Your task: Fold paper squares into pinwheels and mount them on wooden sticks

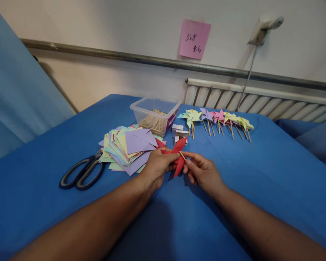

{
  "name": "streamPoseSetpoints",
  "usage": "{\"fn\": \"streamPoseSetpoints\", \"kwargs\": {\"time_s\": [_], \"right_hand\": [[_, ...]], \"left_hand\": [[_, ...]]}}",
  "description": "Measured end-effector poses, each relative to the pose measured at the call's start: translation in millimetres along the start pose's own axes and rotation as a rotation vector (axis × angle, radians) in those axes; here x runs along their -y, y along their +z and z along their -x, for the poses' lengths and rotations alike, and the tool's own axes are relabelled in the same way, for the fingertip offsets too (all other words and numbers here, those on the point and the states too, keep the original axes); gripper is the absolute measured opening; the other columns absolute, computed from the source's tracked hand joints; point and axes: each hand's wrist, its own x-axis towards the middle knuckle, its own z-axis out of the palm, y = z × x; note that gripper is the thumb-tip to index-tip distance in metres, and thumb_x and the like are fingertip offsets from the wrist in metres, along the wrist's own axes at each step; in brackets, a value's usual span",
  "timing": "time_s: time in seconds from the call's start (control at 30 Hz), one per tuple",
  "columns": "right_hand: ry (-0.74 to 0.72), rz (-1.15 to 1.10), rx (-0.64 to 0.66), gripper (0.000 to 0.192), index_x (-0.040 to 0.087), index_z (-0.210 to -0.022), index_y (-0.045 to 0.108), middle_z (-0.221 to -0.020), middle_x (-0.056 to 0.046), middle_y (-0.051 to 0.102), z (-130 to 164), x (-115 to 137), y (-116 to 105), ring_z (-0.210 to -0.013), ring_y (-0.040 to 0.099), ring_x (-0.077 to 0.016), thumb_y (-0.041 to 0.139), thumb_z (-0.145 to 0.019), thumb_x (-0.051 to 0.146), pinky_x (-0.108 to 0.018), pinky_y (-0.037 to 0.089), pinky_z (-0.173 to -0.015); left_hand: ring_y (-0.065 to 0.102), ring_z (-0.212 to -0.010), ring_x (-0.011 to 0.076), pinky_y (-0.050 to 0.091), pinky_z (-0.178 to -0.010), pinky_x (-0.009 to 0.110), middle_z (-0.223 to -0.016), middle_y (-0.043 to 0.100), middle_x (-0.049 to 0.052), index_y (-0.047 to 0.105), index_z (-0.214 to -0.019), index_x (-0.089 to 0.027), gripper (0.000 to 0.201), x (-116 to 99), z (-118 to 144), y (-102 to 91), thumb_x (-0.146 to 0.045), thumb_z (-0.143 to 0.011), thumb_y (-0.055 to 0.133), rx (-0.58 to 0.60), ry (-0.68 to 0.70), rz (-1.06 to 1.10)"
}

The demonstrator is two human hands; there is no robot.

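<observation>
My left hand [156, 167] pinches a red paper pinwheel [178, 156] at its middle, just above the blue tabletop [260, 170]. My right hand [203, 172] grips a thin wooden stick [182, 155] whose tip meets the pinwheel's centre. Both hands are close together in the middle of the table. Just left of my left hand lies a pile of coloured paper squares [130, 148].
Black-handled scissors [83, 172] lie left of the paper pile. A clear plastic tub [155, 116] holds wooden sticks. Small white boxes [179, 131] sit beside it. A row of finished pinwheels [220, 119] lies at the back right. A pink note [194, 39] hangs on the wall.
</observation>
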Motion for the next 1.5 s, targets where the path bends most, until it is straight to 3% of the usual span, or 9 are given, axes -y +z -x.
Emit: {"fn": "streamPoseSetpoints", "kwargs": {"time_s": [0.47,0.93,1.3,1.5], "right_hand": [[-0.078,0.096,-0.017,0.039,0.017,-0.114,0.064,-0.061,0.003,0.058,2.7,-2.4,-1.4,-0.037,0.043,-0.0050,0.059,-0.084,0.041,-0.018,0.032,-0.035],[-0.104,0.134,-0.026,0.038,0.017,-0.115,0.065,-0.061,0.003,0.059,2.7,-4.1,-2.4,-0.039,0.044,-0.0057,0.059,-0.085,0.040,-0.019,0.033,-0.038],[-0.114,0.155,-0.013,0.037,0.019,-0.115,0.066,-0.062,0.003,0.058,3.0,-4.0,-3.1,-0.040,0.043,-0.0057,0.058,-0.085,0.041,-0.019,0.034,-0.039],[-0.150,0.247,-0.046,0.034,0.021,-0.115,0.067,-0.065,0.003,0.060,4.1,-6.4,-4.5,-0.044,0.044,-0.0068,0.057,-0.085,0.035,-0.020,0.036,-0.043]], "left_hand": [[0.061,-0.051,0.0137,0.050,-0.056,0.027,-0.055,0.063,0.001,0.055,-0.063,-0.015,0.021,2.9,-3.6,-0.9,-0.021,-0.060,0.075,-0.095,0.018,0.014],[0.063,-0.055,0.0147,0.051,-0.059,0.027,-0.060,0.064,0.002,0.057,-0.070,-0.014,0.019,3.0,-3.5,-1.9,-0.021,-0.061,0.073,-0.084,0.023,-0.024],[0.061,-0.048,0.0145,0.048,-0.050,0.024,-0.054,0.063,0.003,0.060,-0.062,-0.013,0.011,-0.9,-0.6,1.6,-0.019,-0.062,0.069,-0.030,0.028,-0.027],[0.063,-0.050,0.0146,0.050,-0.052,0.025,-0.055,0.064,0.001,0.057,-0.066,-0.014,0.016,-0.7,-0.3,2.5,-0.015,-0.061,0.072,-0.112,0.023,0.004]]}}
